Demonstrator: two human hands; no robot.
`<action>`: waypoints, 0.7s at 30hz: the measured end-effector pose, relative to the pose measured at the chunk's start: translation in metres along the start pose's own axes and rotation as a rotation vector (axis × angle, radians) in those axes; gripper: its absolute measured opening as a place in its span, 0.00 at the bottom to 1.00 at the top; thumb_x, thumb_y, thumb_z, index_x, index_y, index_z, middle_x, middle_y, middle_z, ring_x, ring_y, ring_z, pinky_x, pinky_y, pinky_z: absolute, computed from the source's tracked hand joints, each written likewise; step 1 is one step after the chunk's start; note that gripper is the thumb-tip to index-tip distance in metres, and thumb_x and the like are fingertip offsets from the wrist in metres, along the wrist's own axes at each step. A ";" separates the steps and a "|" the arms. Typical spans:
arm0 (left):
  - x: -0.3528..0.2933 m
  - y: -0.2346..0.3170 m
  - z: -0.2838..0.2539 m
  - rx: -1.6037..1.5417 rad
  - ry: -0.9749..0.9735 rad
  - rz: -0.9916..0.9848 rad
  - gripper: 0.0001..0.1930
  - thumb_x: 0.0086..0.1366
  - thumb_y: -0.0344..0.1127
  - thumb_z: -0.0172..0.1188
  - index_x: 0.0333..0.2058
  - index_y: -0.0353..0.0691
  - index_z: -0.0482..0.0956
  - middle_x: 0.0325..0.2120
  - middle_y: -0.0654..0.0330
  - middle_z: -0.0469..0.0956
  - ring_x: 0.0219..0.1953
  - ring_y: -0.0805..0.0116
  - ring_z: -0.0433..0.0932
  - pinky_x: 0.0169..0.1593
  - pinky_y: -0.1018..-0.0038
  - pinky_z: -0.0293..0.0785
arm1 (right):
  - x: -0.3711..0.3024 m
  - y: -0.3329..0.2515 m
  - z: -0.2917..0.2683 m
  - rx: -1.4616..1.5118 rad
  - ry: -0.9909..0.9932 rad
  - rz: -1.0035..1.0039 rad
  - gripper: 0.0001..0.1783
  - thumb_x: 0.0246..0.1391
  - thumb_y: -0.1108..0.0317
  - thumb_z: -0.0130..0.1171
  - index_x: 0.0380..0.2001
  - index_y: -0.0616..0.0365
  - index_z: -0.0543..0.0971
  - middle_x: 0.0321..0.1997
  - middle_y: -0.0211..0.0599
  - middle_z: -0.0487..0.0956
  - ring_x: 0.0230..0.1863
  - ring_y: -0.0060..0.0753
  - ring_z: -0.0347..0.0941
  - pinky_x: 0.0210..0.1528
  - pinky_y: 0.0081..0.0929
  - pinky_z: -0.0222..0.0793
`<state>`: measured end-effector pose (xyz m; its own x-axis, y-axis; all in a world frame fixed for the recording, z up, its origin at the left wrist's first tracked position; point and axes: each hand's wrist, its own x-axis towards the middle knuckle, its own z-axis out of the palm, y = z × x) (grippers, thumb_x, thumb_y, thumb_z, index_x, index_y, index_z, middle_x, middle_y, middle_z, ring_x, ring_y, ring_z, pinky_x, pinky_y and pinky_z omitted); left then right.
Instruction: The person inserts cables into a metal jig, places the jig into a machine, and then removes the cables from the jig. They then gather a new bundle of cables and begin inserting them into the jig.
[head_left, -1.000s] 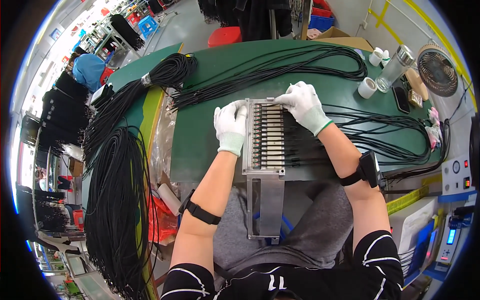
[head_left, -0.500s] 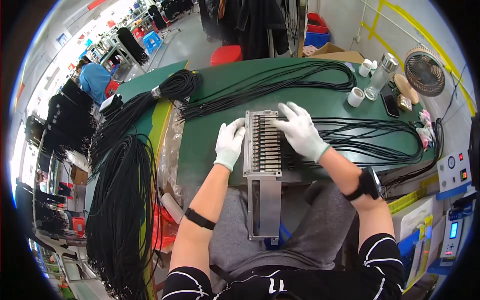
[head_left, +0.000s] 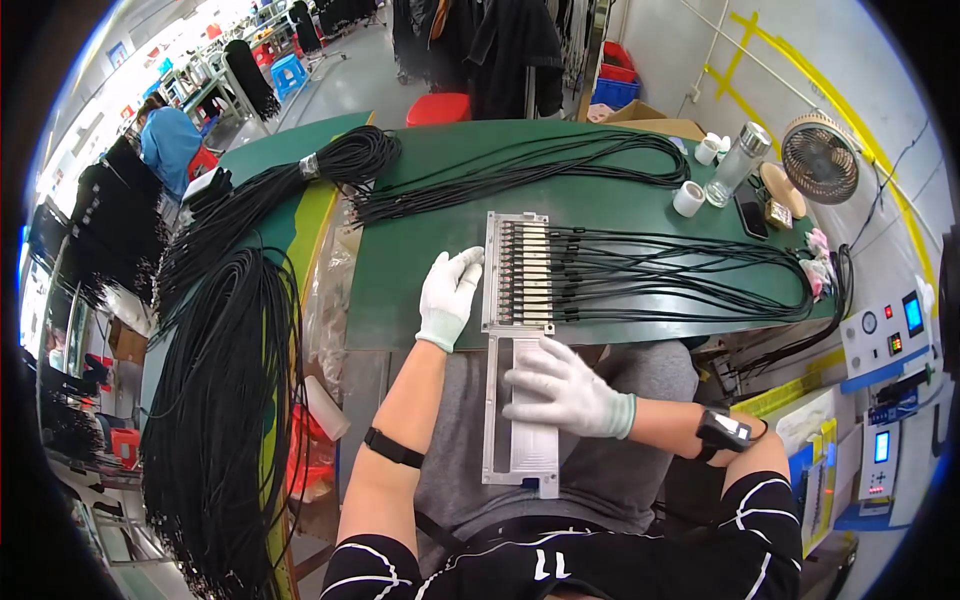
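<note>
A metal fixture (head_left: pixel 517 216) lies at the front edge of the green table, with a row of black cable ends (head_left: pixel 524 275) side by side in its slots. From it, a silver metal plate (head_left: pixel 535 452) with a long cutout extends toward me over my lap. My left hand (head_left: pixel 450 295), in a white glove, is beside the fixture's left edge, fingers stretched out and holding nothing. My right hand (head_left: pixel 568 390), also gloved, lies over the plate with its fingers spread; whether it presses on the metal I cannot tell. Black cables (head_left: pixel 680 275) run rightward from the fixture in a long loop.
More black cables (head_left: pixel 540 165) lie across the table's back. Large bundles (head_left: pixel 225 400) hang at the left. At the right stand a glass bottle (head_left: pixel 738 165), white rolls (head_left: pixel 689 198), a phone (head_left: pixel 752 218), a fan (head_left: pixel 820 158) and a control box (head_left: pixel 885 335). Another person (head_left: pixel 170 148) sits far left.
My right hand has come down toward me from the cable ends to the metal plate. The cables beside the fixture are now uncovered. My left hand stays by the fixture's left edge.
</note>
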<state>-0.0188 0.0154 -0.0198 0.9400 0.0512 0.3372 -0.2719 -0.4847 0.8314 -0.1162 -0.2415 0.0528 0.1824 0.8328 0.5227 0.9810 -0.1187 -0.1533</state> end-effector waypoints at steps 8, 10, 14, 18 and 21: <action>0.001 0.019 -0.008 0.098 0.016 0.056 0.14 0.71 0.34 0.57 0.50 0.37 0.82 0.47 0.54 0.84 0.50 0.64 0.81 0.70 0.70 0.57 | 0.057 0.105 -0.031 0.523 0.571 0.741 0.21 0.57 0.69 0.66 0.54 0.59 0.78 0.40 0.44 0.82 0.42 0.42 0.81 0.44 0.34 0.77; 0.001 0.016 -0.011 0.096 0.005 0.071 0.14 0.70 0.34 0.57 0.50 0.38 0.83 0.47 0.53 0.84 0.50 0.63 0.81 0.70 0.70 0.58 | 0.051 0.137 -0.028 0.280 0.211 0.908 0.21 0.59 0.70 0.65 0.55 0.63 0.77 0.45 0.43 0.84 0.44 0.35 0.81 0.48 0.29 0.77; -0.003 0.016 -0.014 0.123 0.027 0.108 0.13 0.70 0.36 0.57 0.49 0.39 0.83 0.47 0.53 0.84 0.49 0.64 0.81 0.69 0.69 0.60 | 0.021 0.142 -0.019 0.389 0.206 0.885 0.21 0.60 0.65 0.65 0.54 0.61 0.80 0.47 0.42 0.85 0.46 0.30 0.82 0.51 0.29 0.77; 0.004 0.028 -0.005 0.157 0.023 0.122 0.13 0.70 0.34 0.59 0.49 0.39 0.84 0.47 0.53 0.84 0.52 0.61 0.79 0.66 0.67 0.64 | -0.021 0.105 -0.048 0.423 0.297 0.945 0.19 0.59 0.61 0.65 0.51 0.59 0.82 0.46 0.42 0.86 0.46 0.30 0.82 0.52 0.29 0.77; 0.002 0.009 -0.003 0.055 -0.003 0.028 0.12 0.68 0.30 0.59 0.48 0.39 0.84 0.49 0.53 0.80 0.53 0.54 0.76 0.64 0.64 0.66 | -0.075 0.078 -0.054 0.467 0.443 1.030 0.17 0.59 0.61 0.64 0.48 0.58 0.84 0.44 0.42 0.86 0.46 0.32 0.82 0.52 0.29 0.76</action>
<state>-0.0197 0.0134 -0.0103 0.9329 0.0345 0.3584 -0.2862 -0.5330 0.7963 -0.0494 -0.3428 0.0470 0.9591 0.1951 0.2053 0.2618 -0.3341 -0.9054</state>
